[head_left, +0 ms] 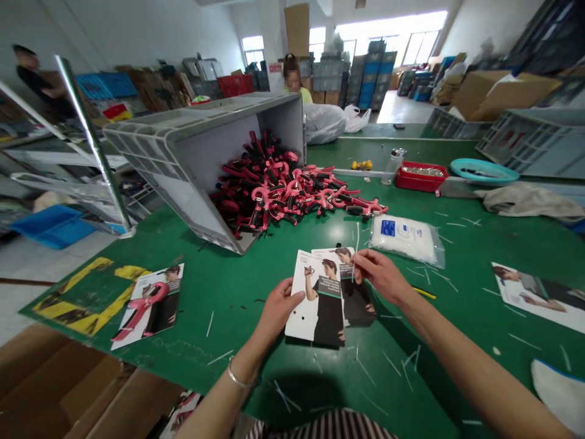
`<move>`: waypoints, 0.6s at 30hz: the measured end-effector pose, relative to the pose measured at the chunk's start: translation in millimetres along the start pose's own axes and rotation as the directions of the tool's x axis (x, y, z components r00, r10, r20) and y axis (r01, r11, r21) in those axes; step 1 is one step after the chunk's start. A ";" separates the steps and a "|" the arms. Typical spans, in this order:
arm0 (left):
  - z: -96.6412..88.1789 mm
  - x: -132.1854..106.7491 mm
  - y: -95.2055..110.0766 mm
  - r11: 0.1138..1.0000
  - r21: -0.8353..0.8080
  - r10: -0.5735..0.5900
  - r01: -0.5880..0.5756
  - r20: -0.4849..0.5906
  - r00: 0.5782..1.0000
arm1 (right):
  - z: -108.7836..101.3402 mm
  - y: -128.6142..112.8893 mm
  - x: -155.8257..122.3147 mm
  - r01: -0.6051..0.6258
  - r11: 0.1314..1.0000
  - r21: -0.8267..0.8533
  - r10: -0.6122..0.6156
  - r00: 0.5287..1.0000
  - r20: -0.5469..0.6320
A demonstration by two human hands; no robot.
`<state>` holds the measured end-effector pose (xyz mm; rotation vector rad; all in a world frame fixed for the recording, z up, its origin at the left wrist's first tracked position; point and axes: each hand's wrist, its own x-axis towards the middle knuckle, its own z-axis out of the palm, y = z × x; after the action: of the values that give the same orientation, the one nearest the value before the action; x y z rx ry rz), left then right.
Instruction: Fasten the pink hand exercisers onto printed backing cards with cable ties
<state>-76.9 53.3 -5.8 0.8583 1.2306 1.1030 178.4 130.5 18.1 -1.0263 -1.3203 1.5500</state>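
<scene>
My left hand point(274, 312) grips a printed cardboard card point(315, 299) by its left edge, thumb on the front. The card shows a person in a black shirt and has small punched holes at lower left. Behind it, partly covered, lies a stack of similar cards point(359, 302). My right hand point(381, 277) pinches a thin white cable tie point(353, 272) by the card's upper right. At the far left, a pink and black hand gripper point(148, 305) lies on another card point(172, 286). Many more pink hand grippers point(292, 192) spill onto the table.
A tipped grey crate point(183, 183) holds the pile's back part. A clear bag of white ties point(404, 238) lies right of the cards. Loose white strips litter the green table point(247, 274). Farther back stand a red tray point(420, 180) and a turquoise plate point(484, 177). Two people are beyond.
</scene>
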 end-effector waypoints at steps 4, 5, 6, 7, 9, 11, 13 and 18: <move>-12.1 11.2 0.5 0.999 0.023 0.024 -0.023 -0.041 0.999 | 33.7 14.2 3.3 0.103 0.994 -0.022 -0.105 0.992 -0.065; -14.7 13.5 -2.8 1.000 0.023 0.017 -0.016 -0.036 0.999 | 42.6 19.7 3.6 0.114 0.992 -0.060 -0.117 0.992 -0.054; -17.1 15.1 -6.9 1.000 0.019 0.011 -0.011 -0.027 1.000 | 50.9 25.8 3.4 0.121 0.987 -0.106 -0.127 0.991 -0.043; -19.4 16.1 -11.2 1.000 0.011 0.008 -0.008 -0.018 1.000 | 58.2 32.1 2.7 0.128 0.980 -0.152 -0.135 0.990 -0.035; -23.4 16.3 -18.8 1.000 -0.009 0.015 -0.015 -0.002 1.000 | 69.0 44.0 0.2 0.139 0.966 -0.220 -0.148 0.989 -0.022; -26.3 15.7 -23.7 0.999 -0.038 0.027 -0.027 0.001 1.000 | 74.7 52.8 -2.7 0.153 0.957 -0.245 -0.164 0.986 -0.027; -26.7 15.7 -26.7 0.993 -0.107 0.041 -0.045 -0.036 0.999 | 76.5 57.7 -5.1 0.168 0.952 -0.256 -0.185 0.982 -0.044; -14.3 18.9 -42.0 0.932 -0.363 -0.058 0.010 -0.122 0.991 | 74.5 63.4 -6.9 0.213 0.923 -0.320 -0.230 0.973 -0.014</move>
<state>-83.8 59.1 -53.1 0.4875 1.0964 1.3242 104.8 94.8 -35.9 -1.0604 -1.6247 1.1577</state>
